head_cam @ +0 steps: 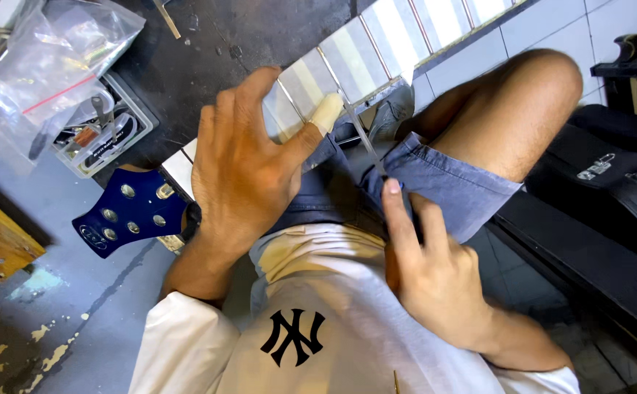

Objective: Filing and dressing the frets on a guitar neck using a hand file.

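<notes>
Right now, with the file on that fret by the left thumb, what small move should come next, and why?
Probably one short, light stroke of the file along that fret. The right hand grips it with the forefinger laid along it, its tip at the masked guitar neck, and the left hand presses the neck down with its taped thumb beside the file.

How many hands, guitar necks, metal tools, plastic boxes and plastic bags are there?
Hands: 2 (left hand, right hand)
guitar neck: 1
thin metal tool: 1
plastic box: 1
plastic bag: 1
Total: 6
</notes>
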